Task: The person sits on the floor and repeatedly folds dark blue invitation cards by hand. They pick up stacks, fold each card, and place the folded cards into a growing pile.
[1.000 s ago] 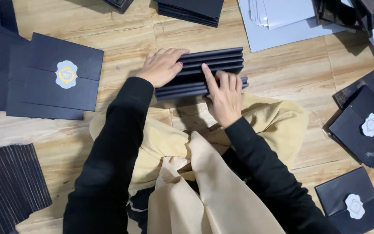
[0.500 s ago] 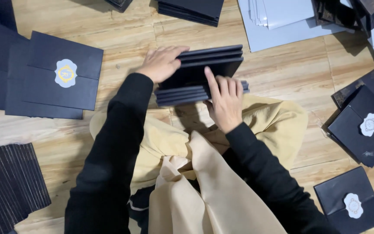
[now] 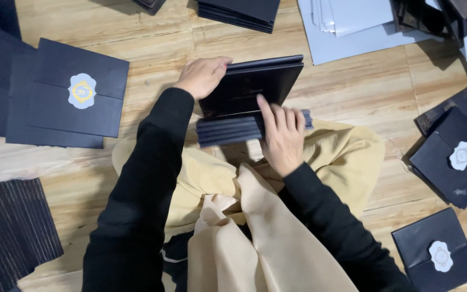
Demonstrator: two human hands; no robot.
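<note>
A stack of dark navy folded cards stands on edge on the wooden floor before me. My left hand grips the far few cards and tips them back, so a flat dark face shows. My right hand lies with fingers spread on the near part of the stack, pressing it against my lap. Both arms wear black sleeves. Tan cloth covers my legs under the stack.
Navy envelopes with a pale seal lie at left and at right, with another at lower right. A ribbed dark pile sits at lower left. More dark stacks and grey sheets lie at the top.
My left hand has pulled the far cards away from the rest and tilted them back, opening a gap in the stack. My right hand stayed on the near cards.
</note>
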